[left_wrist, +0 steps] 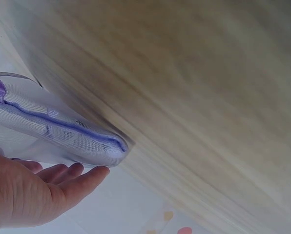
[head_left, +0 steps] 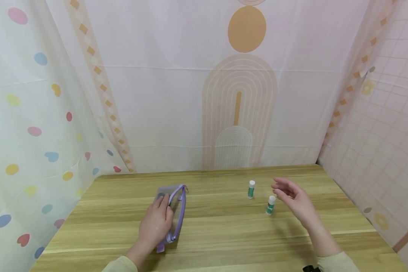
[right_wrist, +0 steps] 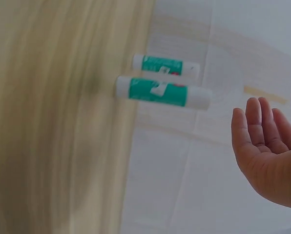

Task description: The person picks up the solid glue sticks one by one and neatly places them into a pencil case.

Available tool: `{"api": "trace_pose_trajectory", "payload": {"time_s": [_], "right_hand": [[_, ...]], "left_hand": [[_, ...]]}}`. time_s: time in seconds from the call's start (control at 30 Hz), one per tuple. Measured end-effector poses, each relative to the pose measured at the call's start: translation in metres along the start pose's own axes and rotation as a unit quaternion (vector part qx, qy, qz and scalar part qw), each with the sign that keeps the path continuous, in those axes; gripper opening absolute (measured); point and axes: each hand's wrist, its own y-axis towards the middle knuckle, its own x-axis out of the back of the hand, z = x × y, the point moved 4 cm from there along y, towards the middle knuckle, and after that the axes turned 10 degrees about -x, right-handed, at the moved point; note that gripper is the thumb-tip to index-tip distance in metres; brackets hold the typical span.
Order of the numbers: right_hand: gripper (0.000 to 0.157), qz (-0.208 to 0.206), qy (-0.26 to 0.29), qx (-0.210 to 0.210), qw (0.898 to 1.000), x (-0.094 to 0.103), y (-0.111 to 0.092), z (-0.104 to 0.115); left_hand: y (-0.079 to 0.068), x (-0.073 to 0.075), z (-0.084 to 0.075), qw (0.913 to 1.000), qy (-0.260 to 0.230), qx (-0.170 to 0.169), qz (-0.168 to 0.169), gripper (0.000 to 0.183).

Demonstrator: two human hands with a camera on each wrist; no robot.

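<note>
A see-through mesh pouch (head_left: 176,223) with purple zipper edging lies on the left part of the wooden table. My left hand (head_left: 157,221) rests on its left side, fingers reaching over the mesh; in the left wrist view the fingers (left_wrist: 87,184) lie along one face of the pouch (left_wrist: 62,131). Two glue sticks with white caps and green labels stand upright to the right: a farther glue stick (head_left: 251,189) and a nearer glue stick (head_left: 270,206). Just right of and above the nearer one hovers my right hand (head_left: 297,200), fingers loosely bent, holding nothing.
The wooden table (head_left: 217,241) reaches back to a patterned curtain (head_left: 170,113). A polka-dot curtain (head_left: 20,113) borders its left side, and a grid-patterned curtain (head_left: 380,151) its right.
</note>
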Motion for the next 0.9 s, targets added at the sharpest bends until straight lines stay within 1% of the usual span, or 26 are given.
{"api": "trace_pose_trajectory", "payload": {"time_s": [0.07,0.17,0.33,0.63,0.9], "right_hand": [[0.04,-0.006,-0.02,-0.006,1.0,0.003,0.0,-0.004],[0.041,-0.012,-0.036,-0.008,0.999,0.006,0.001,-0.011],[0.041,-0.01,-0.037,-0.009,0.999,0.007,0.003,-0.02],[0.042,0.019,-0.026,-0.031,0.999,0.005,0.007,-0.035],[0.046,0.05,-0.024,-0.058,0.997,0.004,0.009,-0.042]], "left_hand": [[0.0,0.0,0.0,1.0,-0.001,0.0,0.0,0.048],[0.0,-0.001,0.001,1.0,-0.002,0.003,0.004,0.048],[0.0,-0.001,0.001,1.0,-0.003,0.002,0.005,0.048],[0.0,0.001,0.0,1.0,0.001,0.0,0.0,0.048],[0.0,0.002,-0.001,1.0,0.003,0.001,0.004,0.048]]}}
